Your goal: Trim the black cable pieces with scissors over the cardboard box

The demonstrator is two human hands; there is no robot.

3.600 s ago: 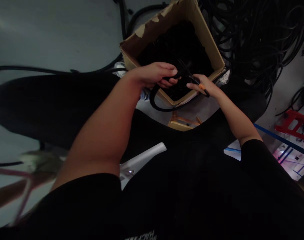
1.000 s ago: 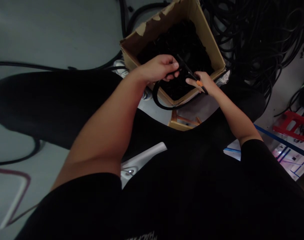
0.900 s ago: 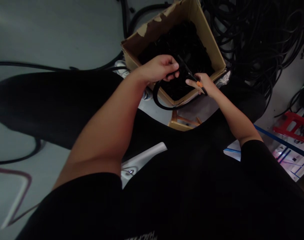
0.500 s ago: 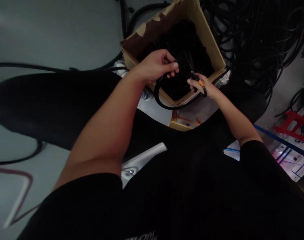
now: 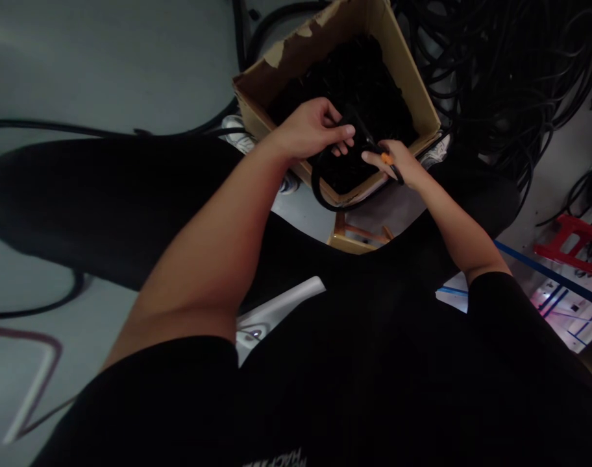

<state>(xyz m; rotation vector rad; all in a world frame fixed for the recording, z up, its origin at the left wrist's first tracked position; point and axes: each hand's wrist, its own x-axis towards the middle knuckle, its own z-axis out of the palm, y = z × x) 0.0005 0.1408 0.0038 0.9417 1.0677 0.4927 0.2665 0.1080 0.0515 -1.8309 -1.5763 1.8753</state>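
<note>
My left hand (image 5: 320,131) is closed in a pinch on a black cable (image 5: 317,187), which curves down in a loop over the near edge of a cardboard box (image 5: 409,65). My right hand (image 5: 398,162) grips scissors with black and orange handles (image 5: 386,158). Their dark blades point up and left, close to the fingers of my left hand. Against the dark contents, I cannot make out whether the blades touch the cable. Both hands are above the box, which holds a heap of small black pieces (image 5: 359,71).
A large tangle of black cable (image 5: 500,84) lies right of the box. Beneath the box's near side shows a wooden stool (image 5: 349,244). A red plastic stool (image 5: 571,245) is at the right. More black cable (image 5: 52,128) runs across the grey floor on the left.
My left hand has shifted slightly right with the cable, nearer to the scissors. The cable loop has become narrower. The scissor blades, visibly spread before, now look closer together and lean further left.
</note>
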